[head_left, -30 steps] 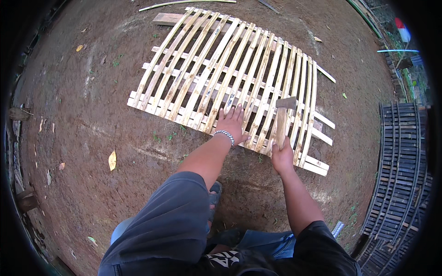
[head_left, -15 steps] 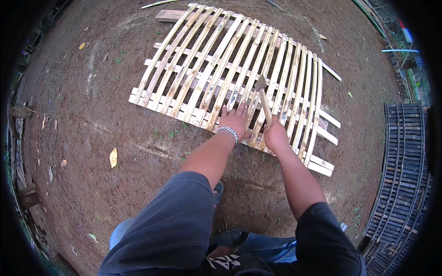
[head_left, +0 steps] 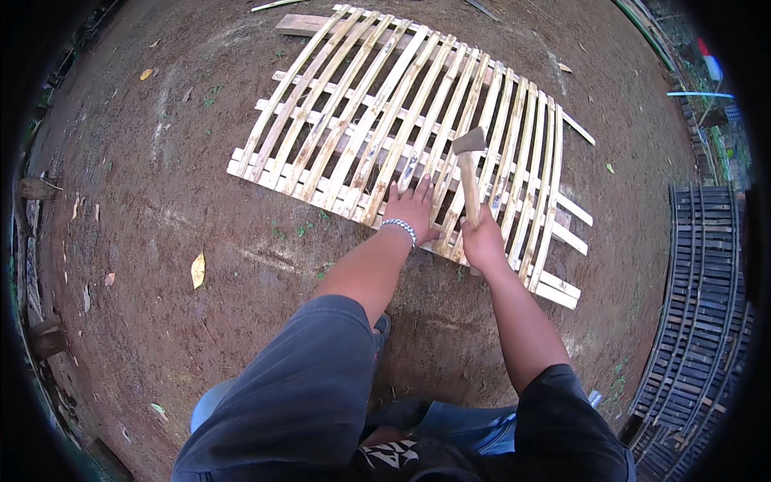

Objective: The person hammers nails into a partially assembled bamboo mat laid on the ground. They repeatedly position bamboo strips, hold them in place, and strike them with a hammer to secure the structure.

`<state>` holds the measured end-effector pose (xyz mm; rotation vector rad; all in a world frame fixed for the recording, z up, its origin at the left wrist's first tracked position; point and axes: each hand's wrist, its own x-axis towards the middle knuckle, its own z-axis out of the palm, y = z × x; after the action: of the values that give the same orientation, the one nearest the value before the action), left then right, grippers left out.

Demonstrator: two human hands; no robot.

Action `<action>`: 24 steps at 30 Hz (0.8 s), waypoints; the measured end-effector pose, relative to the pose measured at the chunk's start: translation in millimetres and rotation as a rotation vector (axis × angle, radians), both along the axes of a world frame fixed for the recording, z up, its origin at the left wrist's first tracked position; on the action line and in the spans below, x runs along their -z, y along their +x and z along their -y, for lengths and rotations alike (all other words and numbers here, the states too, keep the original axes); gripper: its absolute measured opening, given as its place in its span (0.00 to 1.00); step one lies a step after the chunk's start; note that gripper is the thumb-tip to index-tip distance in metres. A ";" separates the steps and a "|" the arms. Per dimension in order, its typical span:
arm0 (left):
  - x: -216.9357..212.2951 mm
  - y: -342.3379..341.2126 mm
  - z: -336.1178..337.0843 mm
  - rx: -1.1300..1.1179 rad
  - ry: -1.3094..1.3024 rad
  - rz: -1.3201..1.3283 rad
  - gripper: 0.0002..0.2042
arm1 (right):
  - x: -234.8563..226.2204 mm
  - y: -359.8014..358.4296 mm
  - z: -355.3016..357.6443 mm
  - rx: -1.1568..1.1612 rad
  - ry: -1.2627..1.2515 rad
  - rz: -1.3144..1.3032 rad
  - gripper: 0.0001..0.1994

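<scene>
A panel of pale bamboo slats (head_left: pixel 357 136) lies on the ground before me, its long slats set side by side across several cross strips. My left hand (head_left: pixel 411 210), with a chain bracelet at the wrist, rests on the slats near the panel's near edge. Its fingers are stretched out and slightly spread. Just to the right, my right hand (head_left: pixel 483 243) is closed round the wooden handle of a hatchet (head_left: pixel 470 178). The hatchet's grey metal head points away from me, raised over the slats.
Brown bare soil (head_left: pixel 152 257) surrounds the panel. A wooden plank (head_left: pixel 299 25) sticks out from under its far left corner. On the right lies a dark slatted panel (head_left: pixel 703 297). A yellow leaf (head_left: pixel 197 271) is on the ground to the left, and logs (head_left: pixel 46 337) line the left side.
The hatchet has tilted more upright and its head has turned, shifting slightly right. My right hand has moved only a little; my left hand stays in place on the slats.
</scene>
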<state>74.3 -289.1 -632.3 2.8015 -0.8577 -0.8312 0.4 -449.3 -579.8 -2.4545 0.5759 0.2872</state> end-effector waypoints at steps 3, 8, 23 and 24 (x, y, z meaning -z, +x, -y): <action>-0.5 -0.3 4.6 0.008 -0.013 -0.024 0.54 | 12.1 -54.1 17.5 0.099 0.105 0.139 0.20; -3.4 20.3 -18.5 0.126 -0.045 -0.132 0.52 | 30.2 -185.4 19.2 0.167 0.009 0.149 0.19; 58.1 153.4 -320.9 -1.038 -0.046 0.327 0.52 | 55.7 -297.4 30.5 0.389 0.140 -0.414 0.14; 58.7 153.5 -317.8 -0.990 -0.024 0.244 0.53 | 55.6 -297.7 26.8 0.475 0.193 -0.418 0.13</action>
<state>227.8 28.7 -691.0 2.7785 0.5205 -0.3011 -297.3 -476.1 -635.4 -2.0018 1.2200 0.6295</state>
